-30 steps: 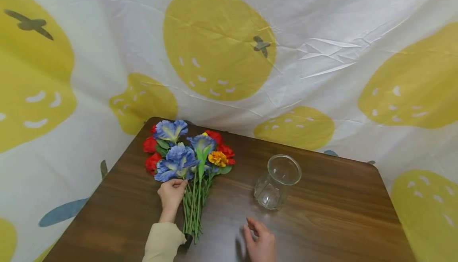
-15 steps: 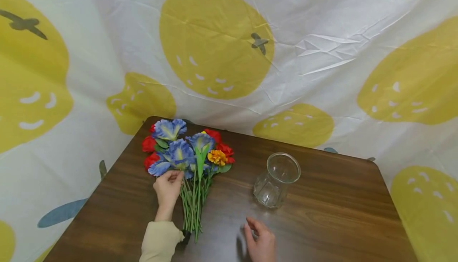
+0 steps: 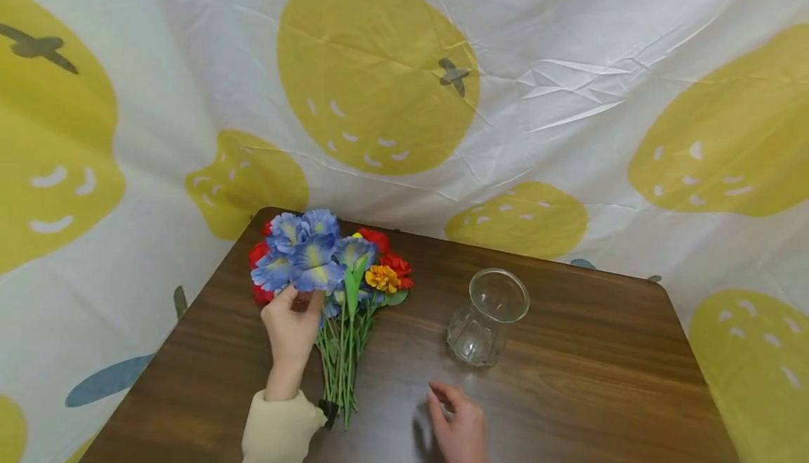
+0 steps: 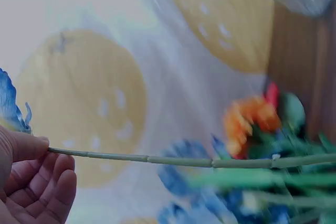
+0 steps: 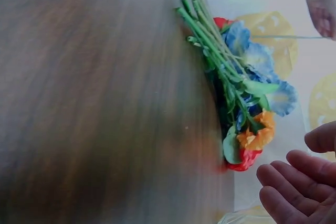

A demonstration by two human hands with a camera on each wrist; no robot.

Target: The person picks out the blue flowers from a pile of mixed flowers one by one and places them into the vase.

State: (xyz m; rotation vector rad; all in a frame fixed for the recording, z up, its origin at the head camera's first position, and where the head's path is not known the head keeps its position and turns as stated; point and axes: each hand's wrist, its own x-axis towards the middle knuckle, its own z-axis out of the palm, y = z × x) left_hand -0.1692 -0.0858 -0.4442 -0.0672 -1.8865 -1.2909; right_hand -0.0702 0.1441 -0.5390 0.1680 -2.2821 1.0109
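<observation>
My left hand (image 3: 300, 300) pinches the thin green stem (image 4: 157, 159) of a blue flower (image 3: 303, 263) just under its bloom and holds it raised over the bunch. The bunch of artificial flowers (image 3: 369, 277), blue, red and orange, lies on the brown wooden table (image 3: 569, 379) at the back left, stems (image 3: 341, 372) pointing towards me. A clear glass vase (image 3: 487, 319) stands upright to the right of the bunch. My right hand (image 3: 445, 398) hovers near the table's front edge, fingers loosely curled, holding nothing. In the right wrist view its fingers (image 5: 294, 187) show beside the bunch (image 5: 236, 87).
A white cloth with big yellow fruit prints (image 3: 379, 76) hangs behind and around the table. The table's rounded back corners lie close to the cloth. Bare wood stretches right of the vase.
My left hand has lifted the blue flower off the bunch, its bloom moving up and to the left. The right hand and the vase have stayed in place.
</observation>
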